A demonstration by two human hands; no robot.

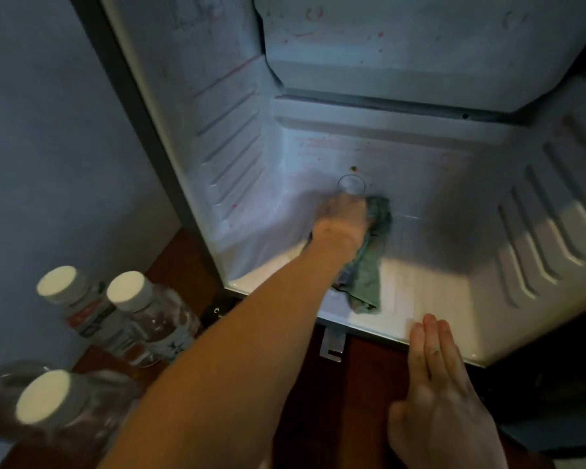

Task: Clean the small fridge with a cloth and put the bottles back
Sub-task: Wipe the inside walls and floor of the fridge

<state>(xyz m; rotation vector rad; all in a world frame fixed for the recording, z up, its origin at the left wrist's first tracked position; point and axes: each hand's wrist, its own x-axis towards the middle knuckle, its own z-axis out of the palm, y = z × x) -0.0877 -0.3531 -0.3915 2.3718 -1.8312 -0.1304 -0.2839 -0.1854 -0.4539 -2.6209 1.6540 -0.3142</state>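
In the head view the left hand is deep inside the small fridge and grips the far end of a green cloth, though the fingers are blurred. The cloth is long and crumpled. Its long axis runs from this hand back along the forearm toward the front lip of the fridge, and its loose end lies flat on the fridge floor. Just beyond the knuckles there is a round clear ring on the back wall.

The right hand is released, with fingers straight and together, and the fingertips touch the front lip of the fridge.

The fridge lining is white moulded plastic with reddish stains and raised ribs on both side walls. Outside the left elbow three clear plastic bottles with white caps stand on a dark wooden surface, beside a grey-blue wall
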